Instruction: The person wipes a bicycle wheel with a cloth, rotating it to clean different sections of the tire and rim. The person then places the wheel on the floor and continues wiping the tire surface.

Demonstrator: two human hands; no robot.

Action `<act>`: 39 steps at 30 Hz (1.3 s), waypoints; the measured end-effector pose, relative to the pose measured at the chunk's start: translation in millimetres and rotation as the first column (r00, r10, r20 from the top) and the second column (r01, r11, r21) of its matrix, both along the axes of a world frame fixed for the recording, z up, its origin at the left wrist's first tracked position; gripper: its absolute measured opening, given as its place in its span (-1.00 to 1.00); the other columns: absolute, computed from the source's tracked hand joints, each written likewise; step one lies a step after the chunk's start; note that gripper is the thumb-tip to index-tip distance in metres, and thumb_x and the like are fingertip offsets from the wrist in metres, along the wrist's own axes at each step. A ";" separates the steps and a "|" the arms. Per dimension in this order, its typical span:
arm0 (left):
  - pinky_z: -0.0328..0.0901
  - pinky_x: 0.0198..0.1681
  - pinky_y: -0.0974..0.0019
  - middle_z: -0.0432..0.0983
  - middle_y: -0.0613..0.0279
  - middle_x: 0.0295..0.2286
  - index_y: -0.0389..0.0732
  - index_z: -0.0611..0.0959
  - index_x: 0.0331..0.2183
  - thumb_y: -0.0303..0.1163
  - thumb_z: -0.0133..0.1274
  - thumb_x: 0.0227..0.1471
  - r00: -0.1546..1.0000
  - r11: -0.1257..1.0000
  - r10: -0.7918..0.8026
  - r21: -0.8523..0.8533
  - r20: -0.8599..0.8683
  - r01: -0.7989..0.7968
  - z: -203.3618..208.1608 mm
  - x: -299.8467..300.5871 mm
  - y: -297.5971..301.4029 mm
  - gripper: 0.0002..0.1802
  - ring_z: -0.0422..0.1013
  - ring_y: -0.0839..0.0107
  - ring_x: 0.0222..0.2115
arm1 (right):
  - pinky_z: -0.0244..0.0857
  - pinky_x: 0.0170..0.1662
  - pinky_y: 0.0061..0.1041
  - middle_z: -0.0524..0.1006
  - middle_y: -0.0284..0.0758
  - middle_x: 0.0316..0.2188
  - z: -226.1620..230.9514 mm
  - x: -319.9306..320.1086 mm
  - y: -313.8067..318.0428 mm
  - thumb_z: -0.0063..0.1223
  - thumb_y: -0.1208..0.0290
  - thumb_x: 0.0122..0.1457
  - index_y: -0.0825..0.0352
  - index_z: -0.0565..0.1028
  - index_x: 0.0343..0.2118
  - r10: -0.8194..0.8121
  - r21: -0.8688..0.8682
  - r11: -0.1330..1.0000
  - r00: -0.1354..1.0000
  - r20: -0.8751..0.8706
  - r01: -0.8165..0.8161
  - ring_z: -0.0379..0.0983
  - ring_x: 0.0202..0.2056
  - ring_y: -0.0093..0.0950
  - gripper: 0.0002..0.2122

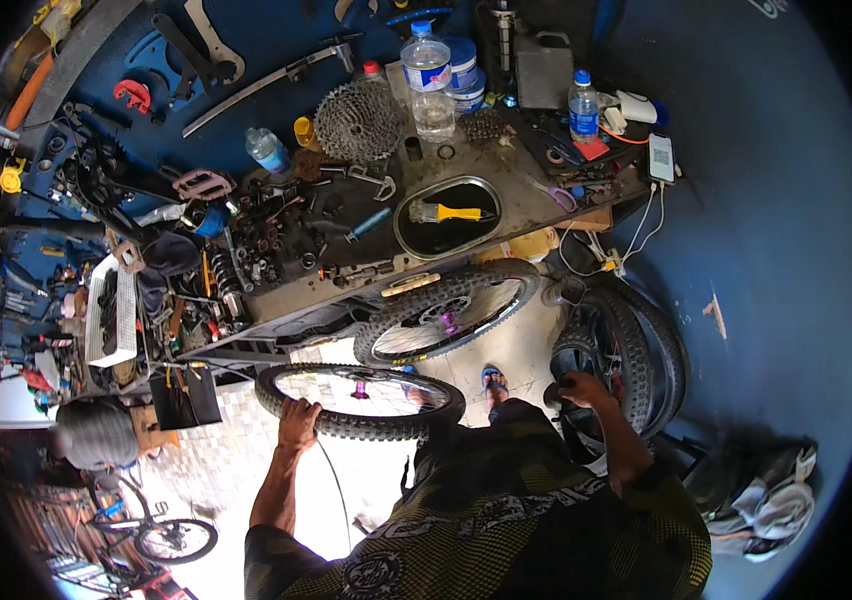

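Observation:
My left hand (298,425) is closed on the near left edge of a bicycle wheel (401,433) with a knobby black tyre and a purple hub. That wheel stands in front of my body, foreshortened in this view. My right hand (581,390) is closed around a dark part beside the tyres on the right; its kind is hidden. A second knobby wheel (376,345), also with a purple hub, leans under the workbench, just beyond the first. Two more black tyres (636,350) stand next to my right hand.
The greasy workbench (506,190) holds water bottles (430,85), a cassette (358,120), a phone (660,158) on a cable and a sink-like basin (411,250) with a yellow-handled brush (451,213). Tools crowd the left. A bicycle (171,538) stands behind left; bags (771,500) lie right.

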State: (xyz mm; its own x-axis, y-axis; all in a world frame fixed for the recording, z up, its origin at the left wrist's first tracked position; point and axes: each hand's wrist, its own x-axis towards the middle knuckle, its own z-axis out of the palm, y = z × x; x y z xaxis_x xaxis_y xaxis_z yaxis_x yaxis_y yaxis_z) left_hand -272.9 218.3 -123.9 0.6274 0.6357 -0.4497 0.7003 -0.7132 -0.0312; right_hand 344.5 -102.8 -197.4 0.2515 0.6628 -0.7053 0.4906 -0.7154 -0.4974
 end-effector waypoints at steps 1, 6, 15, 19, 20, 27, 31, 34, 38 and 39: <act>0.08 0.31 -0.11 0.48 0.07 -0.17 -0.06 0.60 -0.10 -0.42 0.45 -0.42 0.999 1.000 0.005 -0.011 0.042 -0.004 0.3 15.3 -4.5 -0.30 0.36 0.02 0.01 | 0.42 0.04 -0.27 0.65 -0.15 -0.11 -16.6 21.7 -10.2 0.32 0.14 0.08 0.28 0.61 -0.03 -0.002 -0.057 0.998 1.000 -0.021 0.000 0.59 -0.07 -0.18 -0.57; 0.00 0.34 -0.12 0.48 0.10 -0.17 -0.04 0.59 -0.08 -0.51 0.32 -0.29 0.996 0.998 -0.029 0.062 0.079 0.024 15.5 53.4 -15.7 -0.39 0.38 0.09 0.01 | 0.42 0.01 -0.21 0.64 -0.11 -0.10 -9.5 70.0 -44.8 0.35 0.16 0.05 0.27 0.61 -0.03 0.001 -0.022 1.000 0.989 0.149 0.003 0.59 -0.07 -0.16 -0.56; 0.14 0.25 -0.17 0.53 0.13 -0.08 -0.05 0.58 -0.03 -0.04 0.41 -0.25 0.997 0.996 -0.051 0.072 -0.052 0.054 74.9 71.0 -56.6 -0.29 0.44 0.14 -0.01 | 0.43 -0.28 -0.14 0.63 -0.10 -0.45 -32.5 79.6 -78.8 0.35 0.15 0.02 0.35 0.64 -0.22 0.031 -0.070 0.997 0.996 0.080 -0.026 0.60 -0.35 -0.17 -0.63; 0.33 0.09 -0.05 0.58 0.12 -0.23 -0.11 0.60 -0.12 -0.04 0.42 -0.29 0.988 0.993 -0.076 0.100 0.136 0.062 136.1 81.5 -91.5 -0.34 0.52 0.11 -0.13 | 0.44 -0.27 -0.18 0.65 -0.12 -0.43 -37.5 50.2 -69.3 0.32 0.16 0.05 0.35 0.64 -0.19 0.104 -0.054 0.993 0.994 -0.013 -0.105 0.62 -0.34 -0.21 -0.63; 0.36 0.03 -0.01 0.58 0.12 -0.24 -0.12 0.60 -0.12 -0.06 0.41 -0.29 0.984 0.997 -0.014 0.073 0.178 0.001 154.6 77.7 -102.5 -0.35 0.52 0.11 -0.15 | 0.45 -0.26 -0.19 0.66 -0.12 -0.41 -30.3 38.1 -59.1 0.31 0.16 0.06 0.36 0.64 -0.18 0.082 -0.089 0.992 0.994 -0.072 -0.088 0.62 -0.32 -0.21 -0.63; 0.48 -0.36 0.16 0.61 0.05 -0.42 -0.26 0.67 -0.24 -0.30 0.43 -0.36 0.664 0.890 0.349 -0.012 0.661 -0.456 266.6 32.1 -181.2 -0.46 0.58 0.12 -0.46 | 0.42 0.04 -0.23 0.64 -0.07 -0.10 -26.8 -19.7 -12.3 0.25 0.06 0.17 0.34 0.56 0.03 0.259 0.044 0.965 0.966 -0.019 -0.258 0.57 -0.03 -0.17 -0.51; 0.40 -0.25 0.29 0.59 0.14 -0.40 -0.33 0.64 -0.23 -0.35 0.41 -0.32 0.283 0.629 0.605 -0.229 0.745 -0.743 321.6 3.8 -239.7 -0.48 0.51 0.37 -0.39 | 0.43 0.02 -0.23 0.65 -0.08 -0.14 -65.3 -39.1 -2.2 0.29 0.14 0.11 0.37 0.61 -0.08 0.285 0.183 0.946 0.956 -0.076 -0.267 0.59 -0.07 -0.17 -0.58; 0.34 -0.18 0.37 0.53 0.31 -0.36 -0.30 0.61 -0.23 -0.33 0.40 -0.37 -0.156 0.400 0.617 -0.479 0.771 -0.782 360.3 -0.2 -290.6 -0.44 0.43 0.48 -0.33 | 0.44 0.03 -0.20 0.65 -0.06 -0.17 -70.3 -65.1 12.2 0.31 0.13 0.01 0.34 0.65 -0.15 0.395 0.232 0.891 0.918 0.028 -0.390 0.58 -0.08 -0.09 -0.58; 0.31 -0.13 0.41 0.54 0.30 -0.29 -0.31 0.58 -0.15 -0.33 0.39 -0.39 -0.345 0.442 0.483 -0.564 0.805 -0.698 394.1 -15.9 -341.8 -0.35 0.44 0.49 -0.29 | 0.45 0.03 -0.23 0.66 -0.10 -0.16 -47.5 -110.9 38.0 0.32 0.04 -0.06 0.29 0.66 -0.12 0.506 0.199 0.828 0.851 0.139 -0.524 0.59 -0.08 -0.12 -0.51; 0.32 -0.12 0.41 0.54 0.28 -0.27 -0.31 0.57 -0.14 -0.29 0.41 -0.39 -0.344 0.445 0.420 -0.521 0.840 -0.728 401.2 -20.1 -352.8 -0.32 0.45 0.47 -0.28 | 0.45 0.02 -0.24 0.66 -0.11 -0.17 -46.3 -119.5 45.0 0.32 0.03 -0.06 0.28 0.66 -0.11 0.534 0.201 0.812 0.836 0.125 -0.549 0.59 -0.08 -0.13 -0.50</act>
